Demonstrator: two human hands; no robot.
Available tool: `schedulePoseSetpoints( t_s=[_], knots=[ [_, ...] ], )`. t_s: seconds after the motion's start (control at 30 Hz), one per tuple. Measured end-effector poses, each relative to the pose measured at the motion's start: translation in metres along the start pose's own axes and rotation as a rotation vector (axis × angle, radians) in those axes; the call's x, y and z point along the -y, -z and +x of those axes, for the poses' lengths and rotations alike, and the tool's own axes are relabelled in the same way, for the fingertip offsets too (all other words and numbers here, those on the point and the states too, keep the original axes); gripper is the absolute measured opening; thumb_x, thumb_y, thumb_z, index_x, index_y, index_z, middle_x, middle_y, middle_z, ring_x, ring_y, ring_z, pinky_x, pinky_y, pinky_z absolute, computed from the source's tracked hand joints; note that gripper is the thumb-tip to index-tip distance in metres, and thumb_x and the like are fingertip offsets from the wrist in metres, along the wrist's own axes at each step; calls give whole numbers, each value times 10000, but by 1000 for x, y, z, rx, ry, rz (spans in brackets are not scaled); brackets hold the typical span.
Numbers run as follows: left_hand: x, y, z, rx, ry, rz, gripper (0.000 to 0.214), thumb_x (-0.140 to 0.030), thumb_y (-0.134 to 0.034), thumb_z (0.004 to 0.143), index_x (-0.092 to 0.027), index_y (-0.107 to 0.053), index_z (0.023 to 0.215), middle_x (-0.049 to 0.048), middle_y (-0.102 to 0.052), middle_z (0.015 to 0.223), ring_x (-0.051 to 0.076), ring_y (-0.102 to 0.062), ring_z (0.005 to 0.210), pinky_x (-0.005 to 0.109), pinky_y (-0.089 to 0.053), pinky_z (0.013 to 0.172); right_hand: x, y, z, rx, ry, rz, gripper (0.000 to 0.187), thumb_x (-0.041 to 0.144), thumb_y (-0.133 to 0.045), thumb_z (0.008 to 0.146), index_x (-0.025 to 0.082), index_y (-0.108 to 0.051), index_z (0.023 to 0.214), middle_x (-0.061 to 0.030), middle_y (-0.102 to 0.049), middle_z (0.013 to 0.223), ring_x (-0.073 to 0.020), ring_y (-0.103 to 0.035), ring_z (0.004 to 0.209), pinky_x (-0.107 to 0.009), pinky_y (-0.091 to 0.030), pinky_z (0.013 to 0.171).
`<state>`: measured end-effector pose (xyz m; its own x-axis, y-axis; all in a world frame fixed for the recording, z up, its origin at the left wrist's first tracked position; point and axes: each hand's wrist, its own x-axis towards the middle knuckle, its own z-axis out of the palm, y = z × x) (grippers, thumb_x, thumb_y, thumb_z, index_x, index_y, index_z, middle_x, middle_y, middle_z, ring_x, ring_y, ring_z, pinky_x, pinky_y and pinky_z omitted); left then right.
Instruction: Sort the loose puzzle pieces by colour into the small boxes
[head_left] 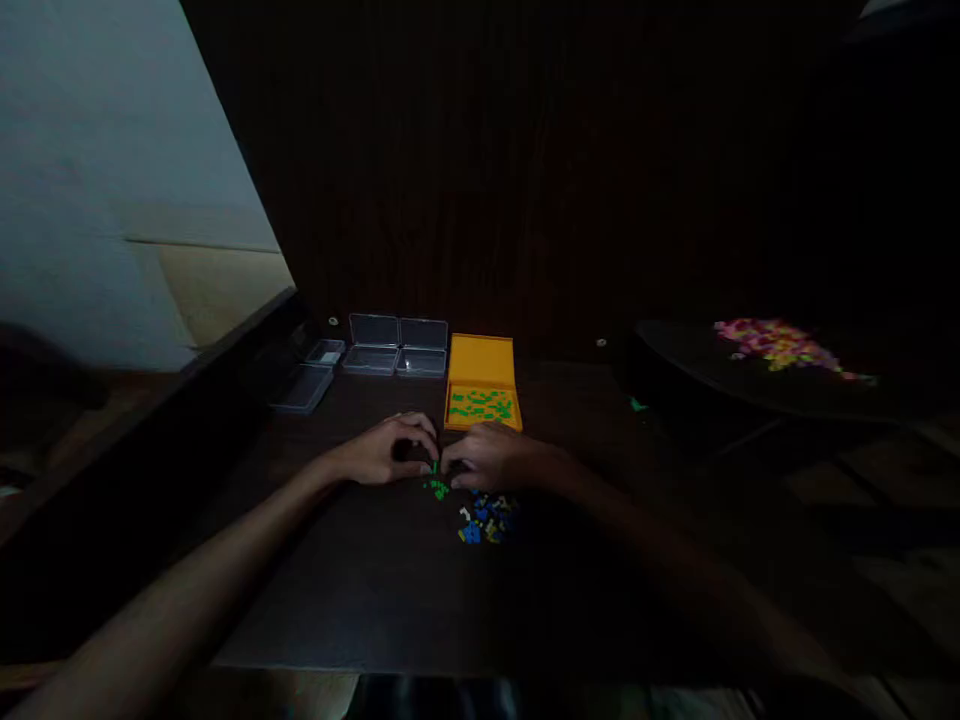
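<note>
My left hand point(388, 450) pinches a small green plastic piece point(435, 467) between thumb and fingers, just above the dark table. Close beside it is my right hand point(480, 457), its fingers curled together; whatever they hold is hidden. Below the fingertips lies a little heap of green pieces point(438, 489). A mixed pile of blue, yellow and white pieces point(486, 518) spreads under and in front of my right hand. Just beyond both hands stands an open yellow box point(482, 360) with many green pieces scattered inside it.
Clear plastic cases point(371, 360) with raised lids stand at the back, left of the yellow box. Another clear case point(304, 388) lies farther left, by a raised dark side board point(150, 460). On a round dark stool point(690, 365) at right sits a heap of pink and yellow pieces point(784, 345).
</note>
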<state>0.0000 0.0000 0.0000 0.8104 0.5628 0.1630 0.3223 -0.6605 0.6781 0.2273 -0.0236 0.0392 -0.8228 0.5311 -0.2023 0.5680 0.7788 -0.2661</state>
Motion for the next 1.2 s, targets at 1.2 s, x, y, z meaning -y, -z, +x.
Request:
schedulePoseSetpoints(
  t_s=[1.2],
  knots=[
    [6, -3, 4, -69, 19, -53, 93, -124, -558, 808, -142, -639, 850, 33, -585, 862, 142, -535, 791, 251, -435, 734, 6, -16, 9, -16, -74, -298, 314, 269, -420, 990, 119, -544, 1237, -127, -706, 868, -206, -640, 758, -294, -388, 665]
  ],
)
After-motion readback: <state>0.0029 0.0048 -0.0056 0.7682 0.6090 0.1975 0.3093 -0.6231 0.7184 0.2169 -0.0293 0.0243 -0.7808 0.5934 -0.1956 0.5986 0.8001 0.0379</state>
